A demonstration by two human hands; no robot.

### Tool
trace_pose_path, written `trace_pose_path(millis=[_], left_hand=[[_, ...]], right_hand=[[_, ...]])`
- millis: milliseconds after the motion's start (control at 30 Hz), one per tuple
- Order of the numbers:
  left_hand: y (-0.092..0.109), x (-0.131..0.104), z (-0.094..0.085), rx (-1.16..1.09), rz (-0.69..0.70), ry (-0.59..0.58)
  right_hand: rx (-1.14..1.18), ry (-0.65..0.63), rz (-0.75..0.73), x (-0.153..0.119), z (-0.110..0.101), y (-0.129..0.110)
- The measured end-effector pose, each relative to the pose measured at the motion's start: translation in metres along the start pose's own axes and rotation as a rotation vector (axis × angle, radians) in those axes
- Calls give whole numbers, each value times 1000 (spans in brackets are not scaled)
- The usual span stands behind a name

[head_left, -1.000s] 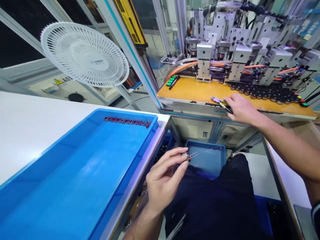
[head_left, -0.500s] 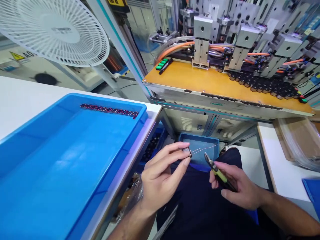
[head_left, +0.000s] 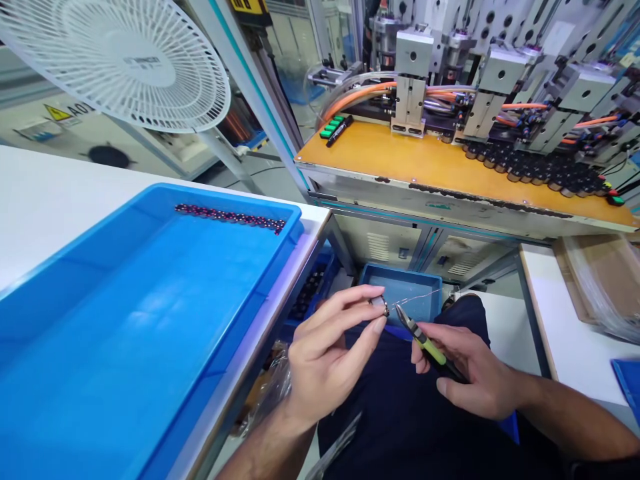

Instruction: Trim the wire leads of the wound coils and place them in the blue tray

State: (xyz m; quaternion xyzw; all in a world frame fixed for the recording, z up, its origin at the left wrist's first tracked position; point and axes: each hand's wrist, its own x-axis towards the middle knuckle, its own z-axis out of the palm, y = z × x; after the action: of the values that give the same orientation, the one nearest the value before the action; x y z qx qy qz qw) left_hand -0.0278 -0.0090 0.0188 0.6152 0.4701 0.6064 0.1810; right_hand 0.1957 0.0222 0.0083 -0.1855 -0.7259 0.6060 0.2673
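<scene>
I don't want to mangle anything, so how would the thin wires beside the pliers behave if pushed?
The thin wires would probably bend easily, being so fine. They reach out from the small part in the left hand with little droop, so they may be slightly springy rather than limp.

1. Part [head_left: 379,304]: looks small, pale-sided and dark-edged; sits pinched in the left hand [head_left: 333,353].
2. Wires [head_left: 421,297]: run thin from the part, slanting up rightward.
3. Pliers [head_left: 433,351]: have yellow-green and black handles; lie tilted in the right hand [head_left: 467,367], reaching tip-first to the wires, perhaps touching.
</scene>
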Motion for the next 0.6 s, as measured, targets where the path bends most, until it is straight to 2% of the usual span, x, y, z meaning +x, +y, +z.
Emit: trace_pose_path(millis=[133, 600], left_hand=[[1, 1, 1, -8, 19, -9], [-2, -2, 0, -7, -4, -14]], right_hand=[[-11, 16, -38, 4, 1, -4], [-19, 42, -16, 5, 4, -4]])
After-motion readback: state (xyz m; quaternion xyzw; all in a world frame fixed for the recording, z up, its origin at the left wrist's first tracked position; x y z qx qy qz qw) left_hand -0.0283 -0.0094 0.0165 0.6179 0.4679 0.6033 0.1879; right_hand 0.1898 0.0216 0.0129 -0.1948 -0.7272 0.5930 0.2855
